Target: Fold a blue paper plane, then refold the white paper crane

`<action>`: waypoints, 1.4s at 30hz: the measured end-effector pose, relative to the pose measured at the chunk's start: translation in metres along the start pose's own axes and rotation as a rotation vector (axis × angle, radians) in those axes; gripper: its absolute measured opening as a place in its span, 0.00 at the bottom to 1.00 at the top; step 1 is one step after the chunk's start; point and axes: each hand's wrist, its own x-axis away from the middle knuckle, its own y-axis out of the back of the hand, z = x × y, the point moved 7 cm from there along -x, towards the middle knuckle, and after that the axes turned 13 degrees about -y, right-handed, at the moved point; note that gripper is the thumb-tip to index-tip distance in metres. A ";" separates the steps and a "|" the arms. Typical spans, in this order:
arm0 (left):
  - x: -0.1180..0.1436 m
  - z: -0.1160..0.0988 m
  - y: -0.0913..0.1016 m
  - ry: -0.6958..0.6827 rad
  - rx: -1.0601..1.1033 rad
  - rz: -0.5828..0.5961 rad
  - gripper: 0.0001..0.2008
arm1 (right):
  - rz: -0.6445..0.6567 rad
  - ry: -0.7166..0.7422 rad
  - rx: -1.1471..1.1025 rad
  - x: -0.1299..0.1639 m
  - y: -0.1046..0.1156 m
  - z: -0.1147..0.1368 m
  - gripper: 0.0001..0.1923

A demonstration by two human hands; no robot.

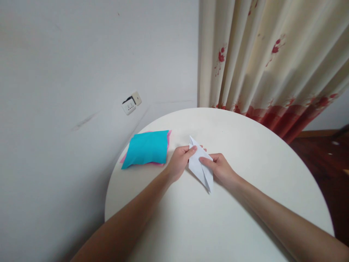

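Observation:
A folded sheet of white paper (197, 164), shaped like a slanted diamond with pointed ends, is held between both hands above the table. My left hand (180, 159) grips its left edge, thumb on top and fingers underneath. On the right side, my right hand (220, 168) pinches the paper with its thumb lying near a crease. That crease runs down toward the lower tip. Most of the fingers are hidden behind the paper. To the left of my left hand lies a blue sheet of paper (148, 147) over pink paper (169, 138), whose edges stick out.
The round white table (261, 163) stands against a white wall (81, 54) bearing a power socket (129, 106). A cream curtain (245, 54) with red flowers hangs behind the table. Dark reddish floor (313, 153) shows at the right.

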 end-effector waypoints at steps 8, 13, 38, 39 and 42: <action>0.000 -0.008 0.009 -0.022 -0.003 -0.150 0.20 | 0.061 -0.002 0.089 0.002 -0.007 0.000 0.23; -0.002 -0.015 0.011 -0.033 -0.002 -0.205 0.18 | 0.067 -0.026 0.134 0.004 -0.007 -0.001 0.21; 0.001 -0.002 0.010 -0.012 0.005 -0.175 0.20 | -0.068 0.001 0.111 -0.002 0.004 -0.001 0.17; 0.001 -0.003 0.011 -0.015 0.002 -0.180 0.20 | -0.076 -0.006 0.125 -0.002 0.005 -0.001 0.17; -0.002 -0.012 0.018 -0.068 -0.019 -0.225 0.18 | -0.065 -0.034 0.164 0.001 0.006 0.001 0.15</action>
